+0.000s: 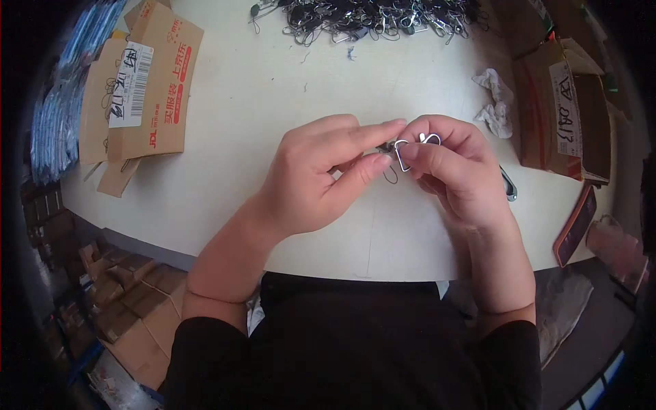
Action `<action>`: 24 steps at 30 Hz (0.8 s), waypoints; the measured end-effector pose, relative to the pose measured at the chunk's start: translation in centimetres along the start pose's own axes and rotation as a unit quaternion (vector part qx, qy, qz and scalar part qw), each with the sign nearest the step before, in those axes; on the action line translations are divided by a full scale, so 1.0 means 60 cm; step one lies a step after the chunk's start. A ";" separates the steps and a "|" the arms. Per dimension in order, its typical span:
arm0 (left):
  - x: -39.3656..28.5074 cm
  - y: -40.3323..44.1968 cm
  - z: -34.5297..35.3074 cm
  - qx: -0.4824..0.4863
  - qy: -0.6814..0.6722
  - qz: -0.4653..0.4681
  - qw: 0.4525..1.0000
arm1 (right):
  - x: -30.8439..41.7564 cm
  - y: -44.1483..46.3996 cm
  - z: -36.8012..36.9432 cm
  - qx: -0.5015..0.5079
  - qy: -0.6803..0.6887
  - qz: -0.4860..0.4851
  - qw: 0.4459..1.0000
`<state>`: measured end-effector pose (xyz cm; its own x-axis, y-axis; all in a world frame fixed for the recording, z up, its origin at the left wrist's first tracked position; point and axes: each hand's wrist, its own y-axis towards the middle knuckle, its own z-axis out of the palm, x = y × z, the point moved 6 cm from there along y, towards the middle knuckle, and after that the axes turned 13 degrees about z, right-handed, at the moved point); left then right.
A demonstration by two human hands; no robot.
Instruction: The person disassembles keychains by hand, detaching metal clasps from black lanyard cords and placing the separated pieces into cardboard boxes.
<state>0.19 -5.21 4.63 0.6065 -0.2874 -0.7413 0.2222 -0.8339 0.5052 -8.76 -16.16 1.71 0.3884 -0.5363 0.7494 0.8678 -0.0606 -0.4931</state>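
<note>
Both hands [318,174] [459,167] at metal clasp [398,157]

A pale, smooth-topped table [239,89] spreads beneath soft, fairly even light, its near edge curving. Brown cartons [143,307] crowd the dimmer space below at left; at right lies what is probably dark floor [605,335].

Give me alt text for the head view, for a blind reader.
A person's right hand pinches a metal clasp, the left hand close beside it, over a pale table. Beyond lies a pile of black-and-silver pieces; cardboard boxes stand at both sides.
</note>
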 end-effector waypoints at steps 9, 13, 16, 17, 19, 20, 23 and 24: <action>0.000 -0.003 -0.005 -0.029 0.032 0.003 0.999 | 0.003 0.000 0.000 -0.051 -0.094 -0.019 0.994; -0.005 0.000 -0.006 -0.020 0.055 0.022 0.998 | 0.003 0.000 0.000 -0.051 -0.092 -0.016 0.994; -0.006 0.001 0.000 -0.012 0.060 0.043 0.997 | 0.001 0.001 -0.002 -0.045 -0.081 -0.007 0.996; -0.006 0.000 0.002 -0.009 0.061 0.050 0.997 | 0.001 0.002 -0.002 -0.041 -0.077 -0.004 0.996; -0.007 -0.001 0.002 -0.005 0.078 0.059 0.995 | 0.000 0.003 -0.004 -0.032 -0.060 0.001 0.998; -0.007 -0.001 0.002 -0.002 0.087 0.063 0.994 | -0.001 0.004 -0.005 -0.027 -0.051 0.003 0.998; -0.011 0.000 0.003 0.011 0.127 0.075 0.989 | 0.000 0.003 -0.003 -0.039 -0.059 -0.003 0.997; -0.012 0.000 0.004 0.013 0.136 0.081 0.987 | 0.000 0.003 -0.003 -0.042 -0.061 -0.005 0.997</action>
<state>-0.43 -5.09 5.09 0.8157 -0.2840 -0.5040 0.0877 -0.8005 0.5929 -8.65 -16.33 1.51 0.4192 -0.4301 0.7995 0.8445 -0.1384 -0.5173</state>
